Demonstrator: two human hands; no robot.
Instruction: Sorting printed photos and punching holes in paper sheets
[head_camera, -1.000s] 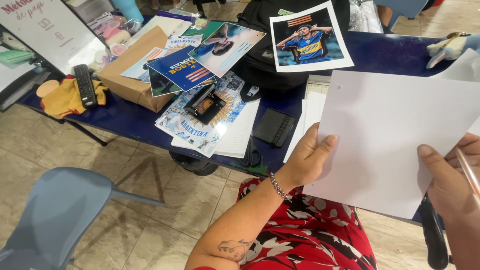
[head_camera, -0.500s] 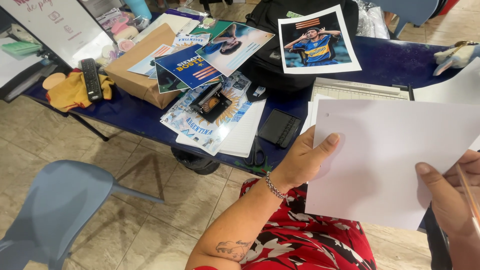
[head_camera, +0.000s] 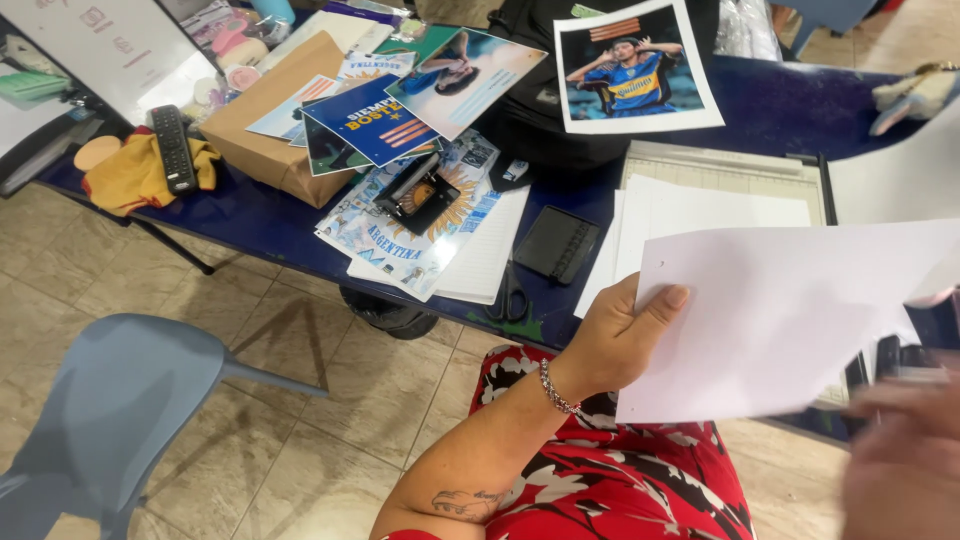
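Observation:
My left hand (head_camera: 618, 338) grips the left edge of a large white sheet of paper (head_camera: 790, 315), thumb on top, holding it over my lap in front of the blue table (head_camera: 250, 215). A beaded bracelet circles that wrist. My right hand (head_camera: 900, 455) is blurred at the lower right, below the sheet and off its edge; whether it holds anything is unclear. Under the sheet, on the table, lie more white sheets on a paper trimmer (head_camera: 720, 175).
A printed photo of a football player (head_camera: 635, 68) rests on a black bag. Posters, a cardboard box (head_camera: 275, 125), a black hole punch (head_camera: 418, 192), scissors (head_camera: 510, 295), a black wallet (head_camera: 557, 243), a remote (head_camera: 172, 148) on a yellow cloth. A grey chair (head_camera: 110, 400) stands left.
The sheet has tipped flatter and swung right. My right hand has come off its right edge and dropped low. The camera has moved nearer the table.

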